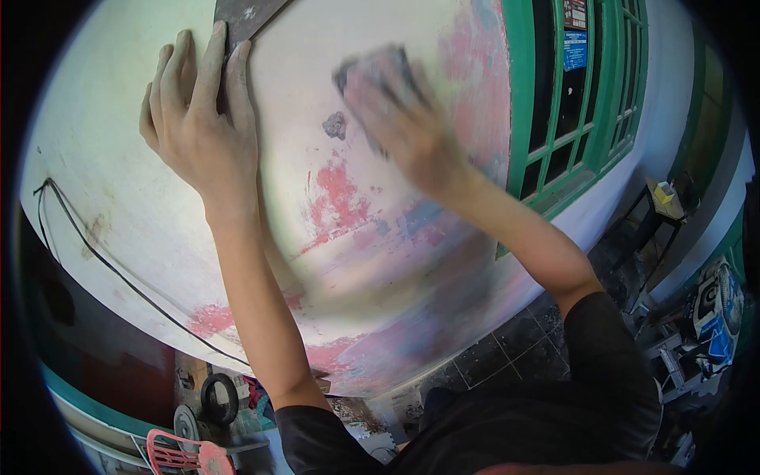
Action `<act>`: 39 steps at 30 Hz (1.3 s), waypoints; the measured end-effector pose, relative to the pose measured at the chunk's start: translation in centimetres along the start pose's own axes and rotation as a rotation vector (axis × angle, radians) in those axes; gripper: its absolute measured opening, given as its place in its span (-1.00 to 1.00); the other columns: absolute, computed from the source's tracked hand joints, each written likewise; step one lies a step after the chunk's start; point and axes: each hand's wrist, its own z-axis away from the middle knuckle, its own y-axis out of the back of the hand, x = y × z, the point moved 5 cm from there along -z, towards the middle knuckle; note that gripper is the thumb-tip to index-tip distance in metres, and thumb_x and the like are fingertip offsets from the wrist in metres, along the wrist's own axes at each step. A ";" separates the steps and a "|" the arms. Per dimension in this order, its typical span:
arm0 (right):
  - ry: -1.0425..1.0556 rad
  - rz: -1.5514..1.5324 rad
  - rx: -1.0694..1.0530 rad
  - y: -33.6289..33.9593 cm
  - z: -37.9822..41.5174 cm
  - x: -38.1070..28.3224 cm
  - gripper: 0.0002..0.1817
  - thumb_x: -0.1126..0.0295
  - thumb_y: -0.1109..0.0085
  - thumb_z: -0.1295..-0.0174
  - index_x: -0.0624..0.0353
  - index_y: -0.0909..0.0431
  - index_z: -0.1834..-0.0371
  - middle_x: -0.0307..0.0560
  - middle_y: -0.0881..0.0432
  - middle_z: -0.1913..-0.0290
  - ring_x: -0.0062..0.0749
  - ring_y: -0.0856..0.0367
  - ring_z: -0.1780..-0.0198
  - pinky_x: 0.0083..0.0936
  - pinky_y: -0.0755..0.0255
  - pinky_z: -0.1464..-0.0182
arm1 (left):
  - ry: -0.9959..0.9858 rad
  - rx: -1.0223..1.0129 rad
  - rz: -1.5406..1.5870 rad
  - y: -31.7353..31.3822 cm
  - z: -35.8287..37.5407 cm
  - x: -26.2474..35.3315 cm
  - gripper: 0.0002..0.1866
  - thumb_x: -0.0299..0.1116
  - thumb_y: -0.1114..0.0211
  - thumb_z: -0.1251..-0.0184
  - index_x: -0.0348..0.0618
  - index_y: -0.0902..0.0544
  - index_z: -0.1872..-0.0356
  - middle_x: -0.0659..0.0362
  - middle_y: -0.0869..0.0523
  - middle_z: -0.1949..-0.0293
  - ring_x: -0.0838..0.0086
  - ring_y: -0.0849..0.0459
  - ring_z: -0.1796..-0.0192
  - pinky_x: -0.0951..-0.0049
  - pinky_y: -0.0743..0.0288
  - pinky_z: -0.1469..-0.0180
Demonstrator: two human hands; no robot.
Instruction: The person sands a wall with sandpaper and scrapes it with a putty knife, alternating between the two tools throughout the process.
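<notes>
My left hand (202, 119) is raised against the pale wall (293, 87), its dusty fingers gripping a dark, flat plate (249, 16) that runs out of the top of the view. To the right, my right hand (416, 131), smeared by motion, has its fingers over a dark grey sheet (388, 63) that looks like sandpaper and lies against the wall. Between the two hands is a rough grey patch (335, 125). Below it, the wall shows worn pink paint (339, 194) and bluish stains.
A green-framed window (554, 142) borders the wall on the right. A black cable (119, 261) hangs at left. Below are a pink chair (186, 453), a tyre (219, 398) and dark floor tiles (514, 348). A small table (666, 204) and a blue-white bag (715, 313) stand at right.
</notes>
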 end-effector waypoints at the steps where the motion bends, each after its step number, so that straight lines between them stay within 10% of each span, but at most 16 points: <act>1: -0.002 0.001 0.002 -0.2 -1.9 1.8 -0.50 0.51 -0.13 -0.26 0.24 -0.63 -0.31 0.04 -0.55 -0.46 0.17 -0.33 -0.58 0.31 -0.11 -0.60 | -0.003 0.001 0.001 0.1 -0.1 0.1 -0.72 -0.13 -0.45 -0.44 0.25 -0.85 -0.12 0.17 -0.79 -0.19 0.29 -0.67 -0.34 0.24 -0.29 -0.44; 39: -0.092 -0.058 -0.009 0.1 2.6 -2.2 -0.52 0.47 -0.16 -0.28 0.21 -0.66 -0.30 -0.03 -0.60 -0.43 0.05 -0.37 -0.59 0.21 -0.16 -0.61 | -0.007 -0.041 -0.078 0.3 -0.5 0.9 -0.73 -0.19 -0.45 -0.46 0.18 -0.85 -0.13 0.17 -0.83 -0.15 0.33 -0.70 -0.33 0.30 -0.31 -0.39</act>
